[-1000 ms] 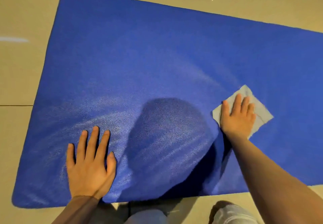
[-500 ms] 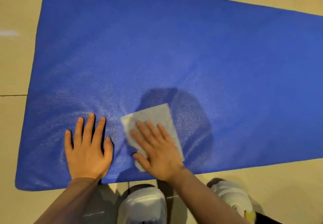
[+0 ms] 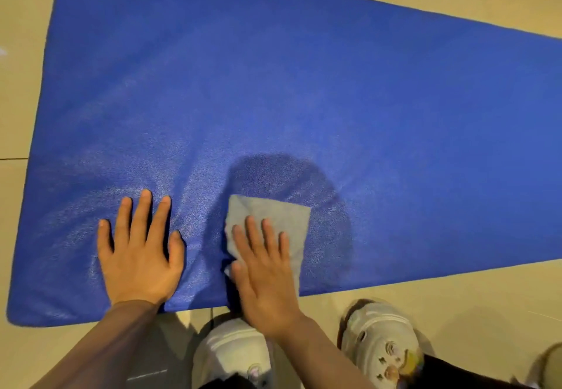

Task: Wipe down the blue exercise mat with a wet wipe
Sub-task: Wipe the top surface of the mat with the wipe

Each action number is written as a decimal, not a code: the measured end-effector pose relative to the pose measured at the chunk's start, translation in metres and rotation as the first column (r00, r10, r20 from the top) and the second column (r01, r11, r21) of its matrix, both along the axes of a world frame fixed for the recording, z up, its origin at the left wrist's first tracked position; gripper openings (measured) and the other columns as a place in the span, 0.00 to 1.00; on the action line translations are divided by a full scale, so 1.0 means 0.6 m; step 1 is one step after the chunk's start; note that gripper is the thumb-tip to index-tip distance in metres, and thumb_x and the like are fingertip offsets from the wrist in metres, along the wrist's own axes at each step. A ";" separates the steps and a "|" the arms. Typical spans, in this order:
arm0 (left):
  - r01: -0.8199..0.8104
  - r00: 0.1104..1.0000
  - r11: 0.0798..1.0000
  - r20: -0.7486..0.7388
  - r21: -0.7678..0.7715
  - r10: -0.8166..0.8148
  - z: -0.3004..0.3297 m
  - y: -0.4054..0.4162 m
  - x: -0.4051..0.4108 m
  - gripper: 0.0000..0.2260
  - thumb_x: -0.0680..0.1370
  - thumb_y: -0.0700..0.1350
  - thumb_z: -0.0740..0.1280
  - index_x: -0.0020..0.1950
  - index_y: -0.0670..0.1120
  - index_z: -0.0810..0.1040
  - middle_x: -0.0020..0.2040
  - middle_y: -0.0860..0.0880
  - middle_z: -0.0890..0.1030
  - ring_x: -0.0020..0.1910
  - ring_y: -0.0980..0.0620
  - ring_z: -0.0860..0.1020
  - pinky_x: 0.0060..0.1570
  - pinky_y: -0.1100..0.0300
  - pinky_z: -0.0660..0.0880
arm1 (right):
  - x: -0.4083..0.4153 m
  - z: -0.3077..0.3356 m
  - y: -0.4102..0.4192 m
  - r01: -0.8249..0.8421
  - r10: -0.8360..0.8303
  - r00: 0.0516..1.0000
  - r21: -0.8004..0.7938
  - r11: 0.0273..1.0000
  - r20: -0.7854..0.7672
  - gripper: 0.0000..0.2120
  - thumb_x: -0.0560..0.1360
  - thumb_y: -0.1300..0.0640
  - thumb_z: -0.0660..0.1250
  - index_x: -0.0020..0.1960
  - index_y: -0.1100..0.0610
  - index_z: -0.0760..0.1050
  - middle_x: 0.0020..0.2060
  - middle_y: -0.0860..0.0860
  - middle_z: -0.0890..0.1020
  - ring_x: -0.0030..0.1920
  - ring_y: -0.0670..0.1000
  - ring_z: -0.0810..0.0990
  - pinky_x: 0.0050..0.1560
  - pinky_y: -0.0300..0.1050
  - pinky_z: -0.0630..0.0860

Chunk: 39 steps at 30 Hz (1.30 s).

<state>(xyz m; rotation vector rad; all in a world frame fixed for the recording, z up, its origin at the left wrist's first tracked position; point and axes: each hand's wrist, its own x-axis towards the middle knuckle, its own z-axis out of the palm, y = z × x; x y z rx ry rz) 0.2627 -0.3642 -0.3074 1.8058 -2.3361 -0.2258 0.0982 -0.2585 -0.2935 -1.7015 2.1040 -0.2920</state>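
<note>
the blue exercise mat (image 3: 304,100) lies flat on the tiled floor (image 3: 456,291) in front of you, with its near edge just before your two light shoes (image 3: 380,337). your left hand (image 3: 138,255) lies flat on the mat near the left end, fingers straight and spread, holding nothing; it only presses the mat down. your right hand (image 3: 264,270) lies flat on the wet wipe (image 3: 282,221), fingers straight, pressing it on the mat near the near edge, just beside the left hand; the fingers do not curl around the wipe. the mat looks soft and a little spongy, with a fine grain, and i think it can slide or wrinkle on the smooth floor, so a flat palm on it is a good way to keep it in place. the wipe is thin, limp and wet, so it can fold or bunch under the fingers; keep the whole palm and fingers spread over its middle and not on one corner. a faint shine shows around your hands, perhaps moisture, while the far part and the right end look dull, so in my judgement much of the mat is not yet wiped.
</note>
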 end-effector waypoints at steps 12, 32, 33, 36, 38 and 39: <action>-0.021 1.000 1.000 -0.010 0.023 0.021 0.003 0.002 -0.003 0.26 0.78 0.53 0.53 0.72 0.44 0.74 0.73 0.40 0.70 0.74 0.38 0.63 0.71 0.37 0.54 | -0.331 -0.020 -0.013 0.535 -0.491 0.803 0.044 0.844 -0.339 0.36 0.78 0.34 0.39 0.79 0.54 0.55 0.78 0.57 0.58 0.77 0.63 0.57 0.72 0.64 0.55; 0.013 0.999 0.996 0.044 0.093 -0.018 0.007 -0.003 0.004 0.32 0.82 0.60 0.42 0.70 0.43 0.75 0.72 0.41 0.72 0.73 0.39 0.65 0.71 0.39 0.56 | -0.344 -0.016 -0.323 0.313 -0.280 0.930 0.110 0.943 -0.239 0.30 0.82 0.38 0.47 0.80 0.46 0.45 0.80 0.47 0.45 0.79 0.52 0.44 0.77 0.55 0.41; 0.008 0.999 0.997 0.042 0.083 -0.011 0.006 -0.001 0.005 0.31 0.82 0.59 0.44 0.70 0.44 0.75 0.72 0.41 0.72 0.73 0.39 0.65 0.71 0.39 0.56 | -0.384 -0.004 -0.301 0.450 -0.407 0.877 0.137 0.883 -0.256 0.30 0.82 0.39 0.46 0.80 0.46 0.44 0.80 0.47 0.45 0.79 0.53 0.44 0.77 0.56 0.42; -0.022 1.000 0.999 -0.010 0.030 0.022 0.006 -0.007 -0.001 0.27 0.77 0.54 0.53 0.70 0.44 0.75 0.72 0.42 0.72 0.73 0.40 0.64 0.71 0.38 0.57 | -0.436 0.002 -0.246 0.762 -0.717 0.643 0.131 0.634 -0.270 0.29 0.83 0.42 0.43 0.81 0.50 0.43 0.80 0.49 0.45 0.79 0.56 0.46 0.76 0.58 0.44; -0.017 1.000 1.000 -0.005 0.017 0.017 0.008 -0.009 -0.004 0.26 0.77 0.54 0.52 0.71 0.45 0.74 0.72 0.41 0.72 0.73 0.39 0.65 0.71 0.38 0.56 | -0.400 -0.007 -0.259 0.842 -0.812 0.537 0.087 0.532 -0.230 0.28 0.84 0.44 0.44 0.81 0.53 0.44 0.80 0.51 0.46 0.79 0.57 0.44 0.76 0.59 0.42; -0.007 1.000 1.000 0.002 0.018 0.006 0.008 -0.008 -0.005 0.26 0.78 0.55 0.52 0.71 0.45 0.74 0.72 0.41 0.72 0.73 0.39 0.65 0.71 0.38 0.56 | -0.365 -0.015 -0.276 0.851 -0.825 0.523 0.067 0.522 -0.215 0.27 0.84 0.46 0.44 0.81 0.54 0.45 0.80 0.53 0.46 0.79 0.59 0.45 0.76 0.60 0.42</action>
